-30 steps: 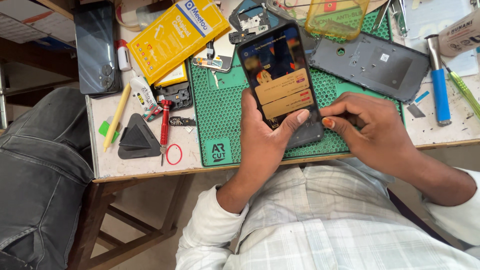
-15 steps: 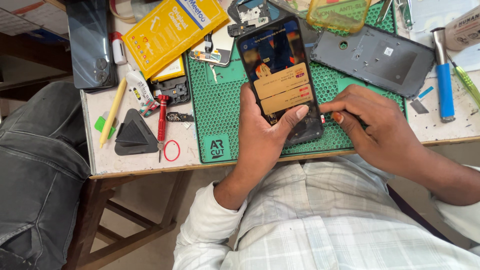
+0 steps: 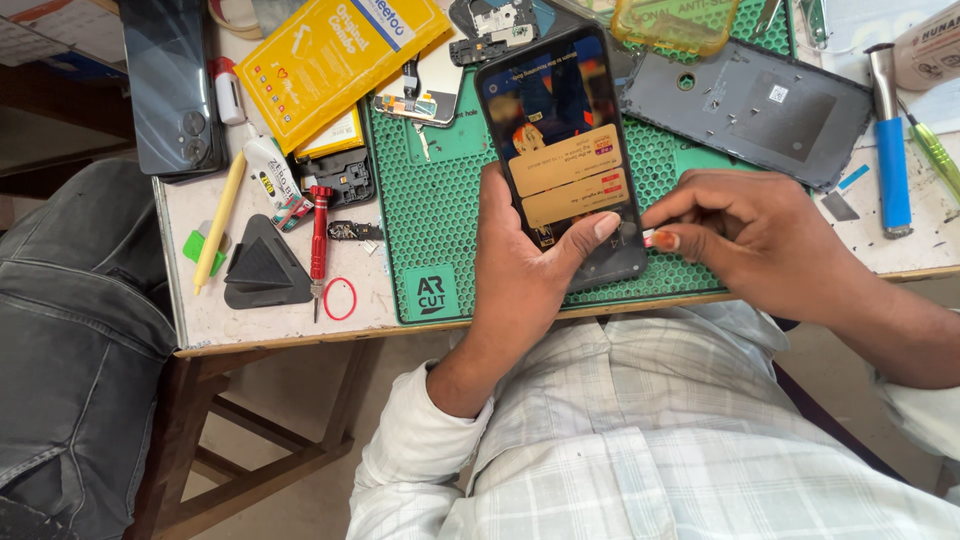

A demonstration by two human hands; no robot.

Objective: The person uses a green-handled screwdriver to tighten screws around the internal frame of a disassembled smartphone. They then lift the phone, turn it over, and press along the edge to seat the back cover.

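My left hand (image 3: 520, 270) grips a black smartphone (image 3: 560, 140) with a lit screen showing a dark picture and tan bands; the thumb rests on the lower screen. It is held over a green perforated work mat (image 3: 440, 210). My right hand (image 3: 750, 235) is at the phone's lower right edge, its fingers pinched on a small pale-and-red object (image 3: 660, 239) that touches the phone's side.
A grey phone back panel (image 3: 750, 105) lies on the mat's right. A yellow box (image 3: 330, 60), red screwdriver (image 3: 318, 235), black triangular pick (image 3: 262, 265), red ring (image 3: 339, 298), yellow stick (image 3: 220, 220), another dark phone (image 3: 170, 85) and blue-handled tool (image 3: 892, 150) crowd the table. A grey-clad leg (image 3: 70, 340) is at left.
The phone and both hands keep their pose; the right fingers have shifted slightly along the phone's lower right edge. The view has drifted a little.
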